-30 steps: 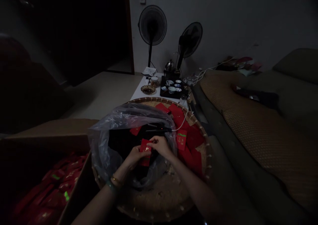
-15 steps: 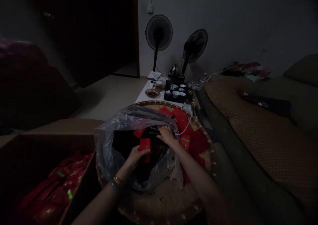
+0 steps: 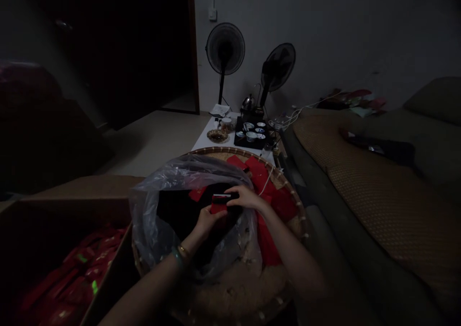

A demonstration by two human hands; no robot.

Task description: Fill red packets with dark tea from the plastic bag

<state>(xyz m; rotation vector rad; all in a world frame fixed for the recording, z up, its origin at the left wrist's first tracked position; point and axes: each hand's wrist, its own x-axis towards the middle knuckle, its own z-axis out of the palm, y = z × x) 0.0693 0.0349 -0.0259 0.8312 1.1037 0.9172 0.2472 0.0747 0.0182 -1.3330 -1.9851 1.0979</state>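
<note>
And there it was: the left hand [image 3: 208, 223] gripped a red envelope [image 3: 218, 205] above a plastic bag [image 3: 158, 215], while the right hand [image 3: 245, 197] closed over a black tool [image 3: 225, 197] lying across the envelope's top edge. More envelopes [image 3: 268, 239] lay on the woven tray [image 3: 216, 150], near a cardboard box [image 3: 72, 187].

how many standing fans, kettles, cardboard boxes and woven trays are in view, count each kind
standing fans: 2
kettle: 1
cardboard box: 1
woven tray: 1
total: 5
</note>
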